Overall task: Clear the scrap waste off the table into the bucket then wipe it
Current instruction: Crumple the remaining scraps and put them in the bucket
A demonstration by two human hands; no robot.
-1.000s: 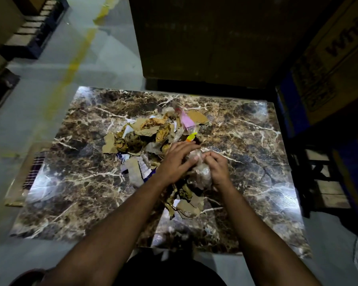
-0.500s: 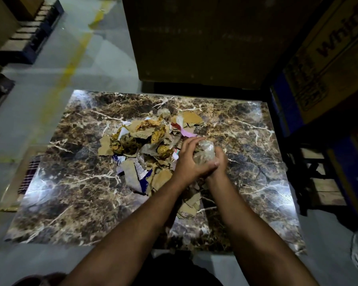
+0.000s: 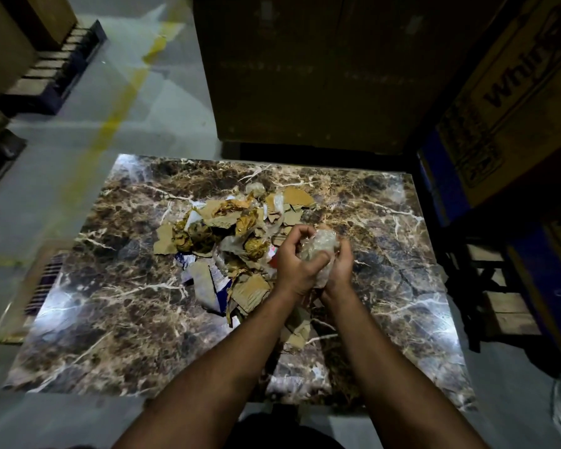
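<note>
both hands, left hand (image 3: 293, 260) and right hand (image 3: 337, 267), are clamped together around a wad of clear plastic (image 3: 318, 246) just above the marble table (image 3: 110, 319). the scrap pile (image 3: 227, 241) lies mid-table, largely uncleared; the bucket is out of view; wiping is not begun.

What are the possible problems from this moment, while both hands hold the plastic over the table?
1. The left hand and right hand grip only the clear plastic wad; most of the scrap pile lies on the table, so many trips may be needed.
2. No bucket is in view, so the wad may have to be carried some way and could spring open or drop.
3. Small cardboard pieces lie under the forearms near the table edge and might be swept to the floor.
</note>
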